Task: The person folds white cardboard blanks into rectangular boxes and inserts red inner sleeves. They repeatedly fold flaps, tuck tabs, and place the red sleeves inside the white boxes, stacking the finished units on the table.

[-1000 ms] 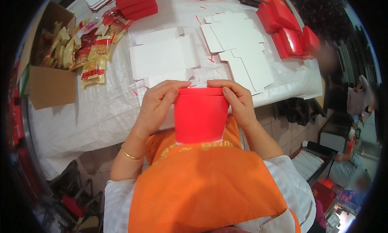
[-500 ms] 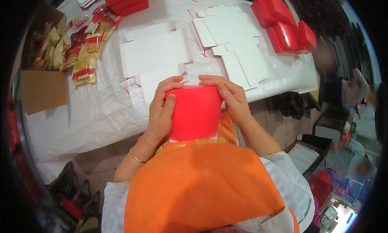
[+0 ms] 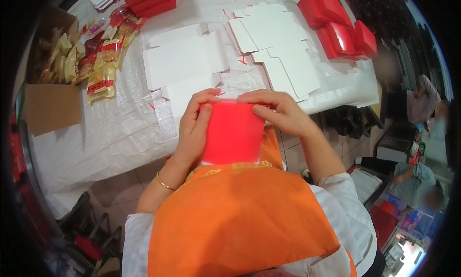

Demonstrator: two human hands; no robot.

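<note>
A red cardboard box (image 3: 233,137) stands upright between my hands, close to the orange apron and at the table's near edge. My left hand (image 3: 193,130) wraps its left side, with the thumb on the near face and the fingers over the top edge. On the other side, my right hand (image 3: 283,112) holds the upper right corner, its thumb lying on the near face. Just beyond lie flat white carton blanks, one sheet (image 3: 185,61) to the left and a stack (image 3: 271,34) to the right. The box's far side is hidden.
A plastic-covered table (image 3: 115,137) spreads ahead. At left, a brown carton (image 3: 53,109) holds gold packets, and more packets (image 3: 102,82) lie beside it. Red boxes are stacked at the back left (image 3: 151,2) and the far right (image 3: 338,36). Other people are at the right.
My right thumb has moved left from the box's corner onto its near face, and the right wrist has swung outward. The left hand keeps nearly the same grip.
</note>
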